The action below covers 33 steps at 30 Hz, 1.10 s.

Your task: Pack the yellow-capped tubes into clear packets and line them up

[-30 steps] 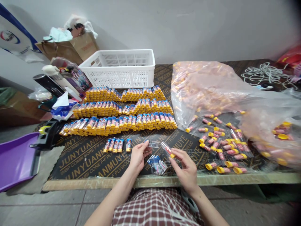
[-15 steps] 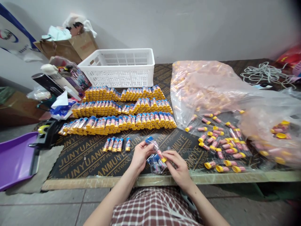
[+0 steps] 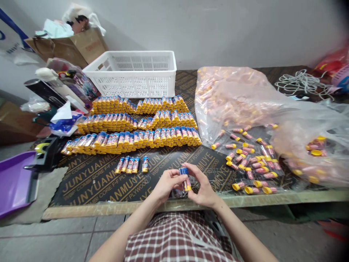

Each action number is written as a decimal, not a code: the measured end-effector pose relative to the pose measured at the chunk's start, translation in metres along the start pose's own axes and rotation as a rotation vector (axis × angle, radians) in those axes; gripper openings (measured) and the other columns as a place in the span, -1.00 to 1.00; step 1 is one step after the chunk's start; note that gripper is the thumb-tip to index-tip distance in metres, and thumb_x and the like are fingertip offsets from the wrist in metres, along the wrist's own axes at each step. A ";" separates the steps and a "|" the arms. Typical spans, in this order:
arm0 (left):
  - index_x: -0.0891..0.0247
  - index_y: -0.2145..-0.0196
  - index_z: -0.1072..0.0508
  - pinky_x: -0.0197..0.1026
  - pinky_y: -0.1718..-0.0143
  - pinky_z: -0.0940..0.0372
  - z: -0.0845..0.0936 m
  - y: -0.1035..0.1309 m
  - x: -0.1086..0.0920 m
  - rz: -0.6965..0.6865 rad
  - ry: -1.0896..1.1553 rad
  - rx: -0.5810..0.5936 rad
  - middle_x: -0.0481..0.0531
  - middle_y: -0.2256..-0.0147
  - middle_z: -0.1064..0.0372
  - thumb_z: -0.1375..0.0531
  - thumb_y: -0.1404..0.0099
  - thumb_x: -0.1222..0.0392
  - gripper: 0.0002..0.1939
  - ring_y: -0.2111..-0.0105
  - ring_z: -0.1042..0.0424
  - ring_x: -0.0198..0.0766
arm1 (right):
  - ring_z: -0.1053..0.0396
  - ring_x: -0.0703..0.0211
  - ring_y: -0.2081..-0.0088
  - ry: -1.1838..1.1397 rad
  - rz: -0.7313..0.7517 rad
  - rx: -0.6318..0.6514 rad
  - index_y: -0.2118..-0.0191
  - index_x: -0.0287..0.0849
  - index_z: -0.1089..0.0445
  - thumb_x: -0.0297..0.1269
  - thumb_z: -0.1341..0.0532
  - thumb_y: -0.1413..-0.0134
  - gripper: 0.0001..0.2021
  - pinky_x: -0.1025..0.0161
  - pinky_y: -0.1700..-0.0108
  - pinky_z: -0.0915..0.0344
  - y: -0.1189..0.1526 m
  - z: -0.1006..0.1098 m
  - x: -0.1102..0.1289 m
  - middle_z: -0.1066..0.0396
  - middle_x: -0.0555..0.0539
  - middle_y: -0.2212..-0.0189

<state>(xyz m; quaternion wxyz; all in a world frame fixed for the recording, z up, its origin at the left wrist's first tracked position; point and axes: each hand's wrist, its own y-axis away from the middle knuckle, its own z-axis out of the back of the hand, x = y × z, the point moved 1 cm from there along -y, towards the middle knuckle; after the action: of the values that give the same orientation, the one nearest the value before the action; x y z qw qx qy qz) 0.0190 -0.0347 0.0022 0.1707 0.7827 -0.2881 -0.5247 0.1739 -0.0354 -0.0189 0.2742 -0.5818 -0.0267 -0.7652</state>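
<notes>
Both hands meet over the near edge of the table, around one small clear tube (image 3: pixel 185 179) with a blue top and a yellow bottom. My left hand (image 3: pixel 169 183) pinches its upper left side. Thumb and fingers of my right hand (image 3: pixel 201 186) close on it from the right, at top and bottom. Beneath the hands lies a partly hidden clear packet. Several finished-looking tubes (image 3: pixel 132 165) lie in a short row to the left. Behind them, long stacked rows of blue-and-yellow tubes (image 3: pixel 136 140) run across. Loose pink tubes with yellow ends (image 3: pixel 249 173) are scattered at the right.
A white basket (image 3: pixel 136 78) stands behind the rows. A large plastic bag of pink tubes (image 3: pixel 231 98) spreads at the back right, with white cord (image 3: pixel 302 83) beyond. A tape dispenser (image 3: pixel 43 154) and purple dustpan (image 3: pixel 16 185) are at the left.
The tube has turned from slanted to nearly upright, with its blue top now on it. My right hand has moved up around it. The view has shifted slightly.
</notes>
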 end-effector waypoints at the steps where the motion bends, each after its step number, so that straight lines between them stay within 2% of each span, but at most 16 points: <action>1: 0.41 0.43 -0.48 -0.31 0.48 -0.26 0.000 0.000 0.000 0.003 0.002 0.000 0.02 0.52 -0.44 -0.41 0.12 0.04 -0.61 0.55 -0.39 -0.35 | -0.18 0.01 -0.15 -0.006 -0.007 -0.008 -0.24 -0.03 0.02 -0.58 -0.12 0.25 -0.18 0.02 -0.17 -0.19 0.001 0.000 0.000 -0.14 -0.13 -0.15; 11: 0.42 0.41 -0.46 -0.32 0.49 -0.25 -0.002 0.001 0.002 0.003 0.007 -0.015 0.03 0.50 -0.43 -0.40 0.13 0.04 -0.59 0.55 -0.38 -0.36 | -0.24 0.02 -0.12 -0.073 -0.033 -0.069 -0.23 -0.06 0.00 -0.59 -0.13 0.25 -0.19 0.07 -0.12 -0.26 0.003 -0.007 -0.003 -0.16 -0.15 -0.15; 15: 0.38 0.38 -0.45 -0.28 0.45 -0.26 0.008 -0.002 -0.002 -0.047 -0.057 -0.038 0.02 0.48 -0.42 -0.35 0.07 0.01 -0.61 0.53 -0.37 -0.34 | -0.18 0.03 -0.16 -0.056 -0.034 -0.033 -0.25 -0.03 0.07 -0.57 -0.12 0.19 -0.19 0.03 -0.18 -0.18 -0.002 -0.012 -0.005 -0.09 -0.14 -0.20; 17: 0.35 0.40 -0.44 -0.25 0.43 -0.24 0.022 -0.004 -0.010 -0.124 -0.253 -0.158 0.02 0.50 -0.42 -0.30 0.02 0.01 -0.67 0.52 -0.37 -0.31 | -0.08 0.00 -0.22 -0.023 -0.036 0.004 -0.28 -0.01 0.15 -0.55 -0.14 0.17 -0.16 -0.04 -0.23 -0.07 -0.008 -0.016 -0.007 0.05 -0.13 -0.27; 19: 0.31 0.46 -0.43 -0.23 0.39 -0.22 0.042 -0.006 -0.024 -0.233 -0.636 -0.400 0.02 0.50 -0.41 -0.27 0.00 0.05 -0.75 0.47 -0.38 -0.26 | -0.04 -0.01 -0.24 -0.005 -0.053 0.025 -0.30 0.00 0.20 -0.52 -0.15 0.15 -0.14 -0.06 -0.24 -0.02 -0.017 -0.022 -0.009 0.14 -0.12 -0.29; 21: 0.28 0.53 -0.43 -0.22 0.35 -0.18 0.061 -0.006 -0.037 -0.302 -1.062 -0.633 0.04 0.49 -0.41 -0.26 0.00 0.09 -0.81 0.41 -0.38 -0.21 | -0.08 0.04 -0.21 0.003 -0.090 0.036 -0.28 -0.02 0.14 -0.51 -0.13 0.12 -0.20 -0.02 -0.22 -0.06 -0.028 -0.031 -0.013 0.05 -0.12 -0.26; 22: 0.27 0.55 -0.44 -0.21 0.34 -0.17 0.068 -0.006 -0.042 -0.309 -1.235 -0.705 0.05 0.48 -0.41 -0.25 0.00 0.10 -0.82 0.39 -0.37 -0.20 | -0.12 0.06 -0.19 0.015 -0.115 0.043 -0.26 -0.03 0.05 -0.52 -0.11 0.11 -0.25 0.01 -0.20 -0.10 -0.034 -0.036 -0.015 -0.03 -0.13 -0.22; 24: 0.25 0.56 -0.46 -0.20 0.34 -0.14 0.079 -0.007 -0.047 -0.293 -1.468 -0.762 0.07 0.47 -0.42 -0.23 -0.02 0.07 -0.81 0.36 -0.37 -0.16 | -0.19 0.08 -0.13 0.053 -0.157 0.058 -0.16 -0.08 -0.16 -0.53 -0.09 0.12 -0.38 0.05 -0.16 -0.16 -0.046 -0.047 -0.020 -0.21 -0.13 -0.10; 27: 0.25 0.55 -0.49 -0.17 0.31 -0.13 0.087 -0.009 -0.047 -0.262 -1.652 -0.795 0.12 0.45 -0.43 -0.21 -0.07 0.00 -0.75 0.32 -0.37 -0.11 | -0.33 0.10 0.04 0.092 -0.190 0.076 0.02 -0.15 -0.35 -0.55 -0.08 0.15 -0.52 0.10 -0.04 -0.26 -0.060 -0.062 -0.028 -0.36 -0.13 0.10; 30: 0.26 0.52 -0.51 -0.15 0.27 -0.12 0.090 -0.011 -0.044 -0.251 -1.705 -0.818 0.16 0.42 -0.44 -0.21 -0.08 -0.09 -0.67 0.28 -0.37 -0.07 | -0.37 0.11 0.14 0.112 -0.205 0.105 0.10 -0.17 -0.42 -0.55 -0.09 0.15 -0.58 0.13 0.05 -0.30 -0.068 -0.072 -0.033 -0.41 -0.11 0.20; 33: 0.25 0.50 -0.50 -0.16 0.29 -0.12 0.097 -0.010 -0.044 -0.274 -1.644 -0.809 0.14 0.42 -0.44 -0.23 -0.06 -0.18 -0.61 0.29 -0.37 -0.09 | -0.35 0.08 0.15 0.135 -0.210 0.135 0.15 -0.17 -0.45 -0.55 -0.11 0.16 -0.62 0.10 0.04 -0.27 -0.071 -0.077 -0.035 -0.43 -0.11 0.24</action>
<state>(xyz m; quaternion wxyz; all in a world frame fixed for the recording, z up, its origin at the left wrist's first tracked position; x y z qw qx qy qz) -0.0802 0.0043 -0.0103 0.1095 0.0723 -0.0185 -0.9912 0.0801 0.0109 -0.0552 0.2323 -0.5033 -0.1205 -0.8236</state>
